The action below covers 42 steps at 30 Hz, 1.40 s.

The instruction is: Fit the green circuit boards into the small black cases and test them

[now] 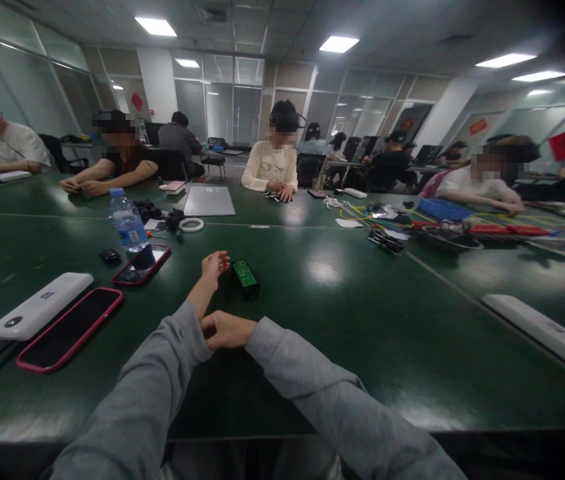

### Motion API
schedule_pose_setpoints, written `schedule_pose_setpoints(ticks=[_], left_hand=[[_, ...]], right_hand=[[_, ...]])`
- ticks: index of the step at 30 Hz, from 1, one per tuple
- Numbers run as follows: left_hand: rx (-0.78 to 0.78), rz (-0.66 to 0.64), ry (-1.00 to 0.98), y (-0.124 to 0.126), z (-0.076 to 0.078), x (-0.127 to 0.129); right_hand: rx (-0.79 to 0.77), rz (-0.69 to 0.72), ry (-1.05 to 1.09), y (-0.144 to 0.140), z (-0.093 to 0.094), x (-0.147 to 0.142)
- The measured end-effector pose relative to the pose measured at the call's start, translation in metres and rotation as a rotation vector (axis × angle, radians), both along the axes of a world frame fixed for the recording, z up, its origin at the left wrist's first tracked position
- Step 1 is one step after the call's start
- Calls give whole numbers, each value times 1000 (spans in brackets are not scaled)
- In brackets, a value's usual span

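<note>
Head view, from the left: a white device (42,305) and a pink-edged phone (70,331) lie side by side on the green surface (352,327), a water bottle (128,225) farther back. The left hand (214,265) is empty, fingers loosely bent; the right hand (230,330) pinches the grey left cuff (191,338) (at the wrist). A small black gadget (245,277), green-faced, lies just beside the left hand; a second white device (545,331) lies far right.

Your two grey fabric sleeves (135,380) are running past the bottom edge.
Your right hand (232,330) is hiding some of its own fingers at the left cuff (197,337); the small black device (245,275) is showing green-screen markings too tiny to read.
</note>
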<state>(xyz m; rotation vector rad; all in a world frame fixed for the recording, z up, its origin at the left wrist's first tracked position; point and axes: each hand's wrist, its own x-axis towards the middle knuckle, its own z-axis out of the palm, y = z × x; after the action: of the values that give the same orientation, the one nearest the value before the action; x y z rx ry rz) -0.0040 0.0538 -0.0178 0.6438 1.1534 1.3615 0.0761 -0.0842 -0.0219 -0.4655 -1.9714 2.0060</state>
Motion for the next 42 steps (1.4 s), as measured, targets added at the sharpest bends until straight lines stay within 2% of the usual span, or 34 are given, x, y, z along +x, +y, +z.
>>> schedule_pose_setpoints(ticks=[2, 4, 7, 9, 14, 16, 19, 22, 23, 25, 27, 28, 30, 32, 34, 38, 40, 42], left_hand=[[1, -16, 2, 0, 1, -3], [1, -27, 8, -1, 2, -4], [6, -21, 38, -5, 4, -1], [16, -8, 69, -9, 5, 6], [86, 25, 152, -16, 13, 22], [133, 29, 190, -15, 16, 25], [190, 5, 270, -15, 19, 26], [338, -13, 567, -22, 20, 26], [426, -19, 701, -25, 20, 26], [531, -29, 838, -33, 19, 24], [744, -136, 1141, -37, 17, 22], [786, -143, 1234, -37, 15, 20], [754, -113, 1297, -33, 10, 17], [702, -70, 1204, -25, 4, 12], [638, -34, 986, -18, -2, 8], [365, -150, 524, -15, -9, 5], [300, -208, 450, -18, -10, 6], [314, -235, 440, -20, -9, 7]], right_hand=[[95, -102, 17, -2, 1, -2], [202, -291, 6, -2, 5, -1], [277, -603, -89, 5, 18, 4], [338, -744, -177, 13, 27, 9], [785, -1050, -439, 23, 45, 20], [930, -1077, -585, 20, 51, 20], [1092, -989, -768, 11, 62, 16], [1198, -894, -828, 9, 73, 11], [1227, -871, -813, 10, 75, 10], [1280, -838, -754, 16, 78, 9], [1301, -815, -684, 24, 76, 12], [1299, -812, -658, 28, 73, 14], [1270, -829, -613, 32, 66, 23], [1238, -885, -541, 34, 58, 38], [1194, -986, -452, 34, 50, 55], [1052, -1195, -394, 39, 31, 89], [952, -1258, -406, 46, 18, 100], [844, -1273, -395, 55, 5, 106]])
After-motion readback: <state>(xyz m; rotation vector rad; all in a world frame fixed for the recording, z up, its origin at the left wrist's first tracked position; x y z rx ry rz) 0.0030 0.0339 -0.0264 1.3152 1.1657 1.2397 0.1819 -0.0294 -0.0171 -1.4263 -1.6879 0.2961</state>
